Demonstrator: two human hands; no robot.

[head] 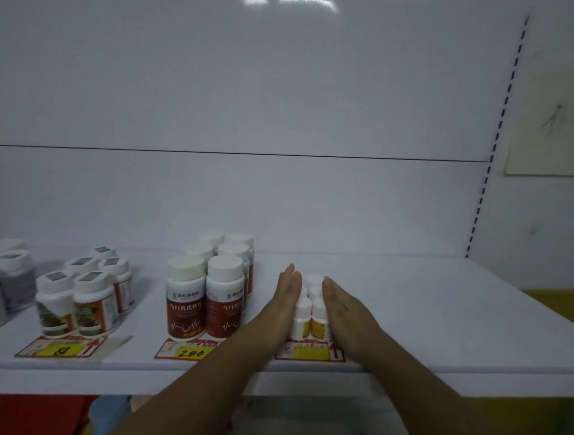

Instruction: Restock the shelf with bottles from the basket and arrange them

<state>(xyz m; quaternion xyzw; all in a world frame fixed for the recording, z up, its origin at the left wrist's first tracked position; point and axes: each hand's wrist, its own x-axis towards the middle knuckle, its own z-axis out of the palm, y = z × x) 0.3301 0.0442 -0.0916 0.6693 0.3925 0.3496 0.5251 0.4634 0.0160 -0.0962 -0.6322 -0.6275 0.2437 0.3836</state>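
White shelf (442, 315) — both flat, open hands, left hand (284, 297) and right hand (343, 311), press small bottles (310, 317) between.

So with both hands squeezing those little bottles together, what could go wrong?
1. The small bottles are narrow and packed in rows; pressed unevenly by the left hand and right hand, one might tip and knock its neighbours.
2. They stand near the shelf front edge, so a toppled one could roll off.
3. The left forearm passes close to the brown bottles and might bump them.
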